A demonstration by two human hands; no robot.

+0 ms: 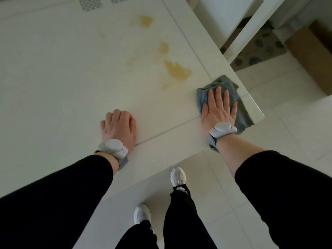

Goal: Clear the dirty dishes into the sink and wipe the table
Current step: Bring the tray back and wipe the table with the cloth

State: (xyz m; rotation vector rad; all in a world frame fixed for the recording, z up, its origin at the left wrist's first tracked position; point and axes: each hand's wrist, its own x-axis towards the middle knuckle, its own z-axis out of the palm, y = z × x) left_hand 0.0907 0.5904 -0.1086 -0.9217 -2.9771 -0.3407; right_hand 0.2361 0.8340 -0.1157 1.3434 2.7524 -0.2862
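a white worktop (71, 78) is seen from above, its near right corner jutting over a pale tiled floor (269, 177). a grey-blue cloth (228, 87) is spread at that corner, close to the right edge, with one end hanging slightly past the rim. the right hand (218, 110) is laid flat on the cloth, palm down; its fingers (218, 94) are held straight and slightly apart, pressing the fabric against the surface. the left hand (118, 126) is rested on the bare worktop, well apart from the cloth; its fingers are curled under into a loose fist and nothing is held in it. a pale band with a rounded white unit is worn on each wrist, and black sleeves are drawn down both forearms.

three yellowish-brown stains (177, 71) are seen on the worktop beyond the hands, the nearest and largest lying just beyond and to the left of the cloth, the other two farther back. a thin seam line runs across the surface between the two hands. two grey patterned patches are seen at the far edge. a white chair (239, 24) is set beside the worktop on the right, with a patterned mat (260, 49) on the floor under it and a brown cardboard box (312, 56) nearby. white shoes (177, 176) and black trousers are visible below the worktop's edge.
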